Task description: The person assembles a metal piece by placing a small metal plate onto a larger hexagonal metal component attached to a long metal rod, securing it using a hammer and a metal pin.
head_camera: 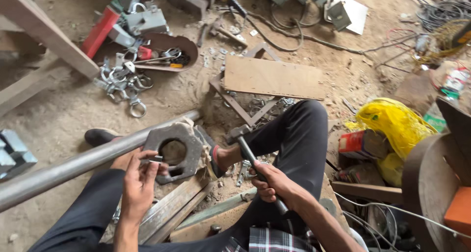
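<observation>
My left hand (138, 181) pinches a small flat metal piece (156, 159) in its fingertips, just in front of a heavy grey metal block with a round hole (177, 146). My right hand (272, 182) grips the dark handle of a hammer (250, 156), whose head (237, 133) points up and away near my bare foot (226, 156). A long grey steel pipe (73, 166) runs from the lower left toward the block. I sit on the dirt floor in dark trousers, knees bent.
A plywood board on a metal frame (272, 77) lies ahead. Metal clamps and rings (122, 80), a red tool (100, 31) and cables litter the far floor. A yellow bag (392, 122), a small box (363, 144) and a rusty drum (431, 183) crowd the right.
</observation>
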